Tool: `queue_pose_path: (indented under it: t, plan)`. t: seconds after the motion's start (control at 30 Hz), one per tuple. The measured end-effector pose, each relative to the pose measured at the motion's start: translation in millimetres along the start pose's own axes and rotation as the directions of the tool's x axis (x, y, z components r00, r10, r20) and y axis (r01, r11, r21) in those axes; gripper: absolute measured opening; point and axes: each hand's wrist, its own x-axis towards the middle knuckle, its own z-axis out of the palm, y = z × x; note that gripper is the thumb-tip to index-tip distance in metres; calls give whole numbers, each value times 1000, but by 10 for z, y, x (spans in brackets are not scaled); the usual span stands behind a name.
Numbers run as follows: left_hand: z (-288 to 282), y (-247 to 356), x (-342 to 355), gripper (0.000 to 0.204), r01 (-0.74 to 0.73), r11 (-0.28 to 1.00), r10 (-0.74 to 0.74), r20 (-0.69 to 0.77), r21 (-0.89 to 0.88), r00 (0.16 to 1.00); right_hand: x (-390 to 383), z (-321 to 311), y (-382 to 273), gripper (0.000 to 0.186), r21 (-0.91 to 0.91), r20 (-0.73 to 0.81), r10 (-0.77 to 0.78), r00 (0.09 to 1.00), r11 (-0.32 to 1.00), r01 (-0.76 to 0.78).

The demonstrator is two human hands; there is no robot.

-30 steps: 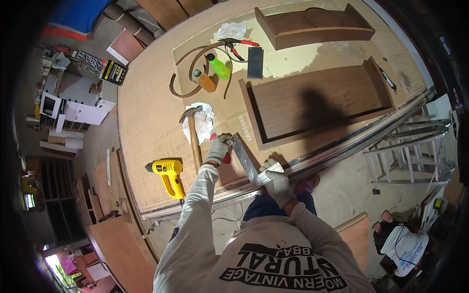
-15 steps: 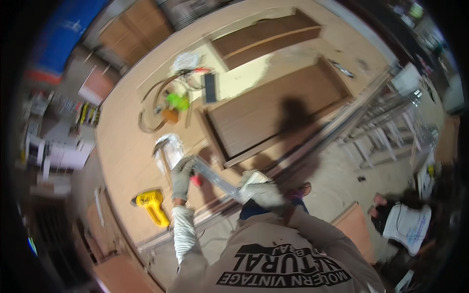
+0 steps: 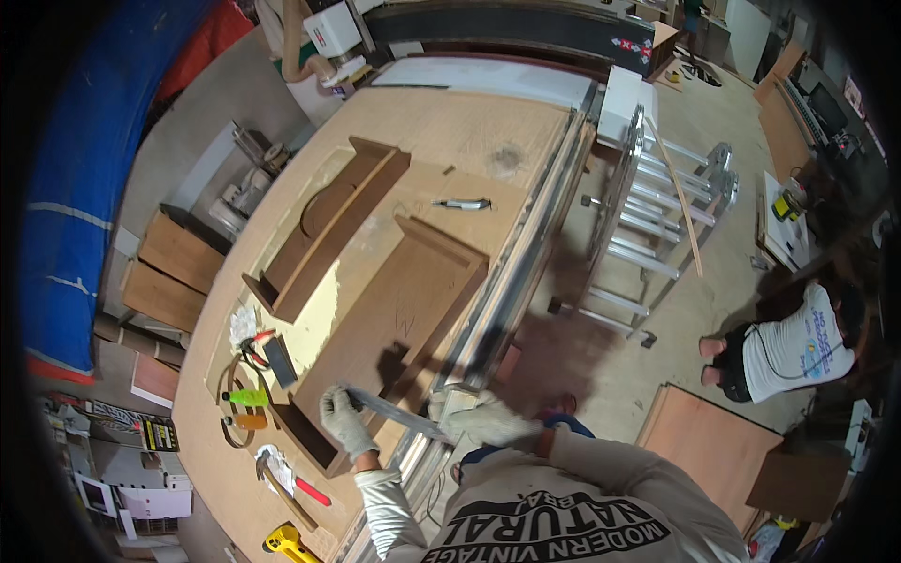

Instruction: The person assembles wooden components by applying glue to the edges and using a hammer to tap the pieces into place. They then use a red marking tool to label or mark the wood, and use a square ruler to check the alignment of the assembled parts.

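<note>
My gloved left hand (image 3: 345, 421) is closed on one end of a long grey metal strip (image 3: 399, 409), over the near corner of a brown wooden box (image 3: 422, 291). My gloved right hand (image 3: 488, 422) is closed at the table edge around a pale flat piece (image 3: 460, 400), at the strip's other end; its exact kind is unclear. A claw hammer (image 3: 294, 499) and a red-handled tool (image 3: 310, 490) lie beside my left arm, with a yellow power tool (image 3: 284, 540) below them. Green (image 3: 247, 397) and orange (image 3: 250, 421) bottles lie left of the box in this view.
A second brown box (image 3: 357, 197) and a utility knife (image 3: 460, 204) lie farther up the table (image 3: 497, 122). An aluminium ladder (image 3: 648, 244) stands right of the table. Another person (image 3: 784, 347) in a white shirt is low at the right, near plywood sheets (image 3: 704, 441).
My view has swung right, bringing more ladder and far floor into sight. My left hand with the strip has moved from beside the hammer to over the box's corner, leaving the red-handled tool behind.
</note>
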Motion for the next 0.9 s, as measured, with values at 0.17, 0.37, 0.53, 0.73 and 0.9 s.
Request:
queue_pose_path:
  t: [0.17,0.37,0.53,0.73,0.9]
  plan:
    - [1428,279,-80,7,113,989,-109,48,-97,993,-464,-732,-1075,42,229,68,-169,983,962,149]
    - [2644,594,210,12,148,989,-132,315,-27,940,-1107,-1879,-1706,45,236,-254,-374,892,870,432]
    - [3983,737,1140,17,-38,997,62,441,-62,895,-1846,-3451,-1525,43,140,-621,-503,601,684,716]
    - [5173,29,2435,17,-35,972,-78,458,233,885,-2737,-3958,-1290,30,-150,-852,-461,247,667,730]
    - [5199,-589,3173,18,-259,715,-238,574,649,783,-2845,-3775,-1165,38,-216,-951,-310,17,700,681]
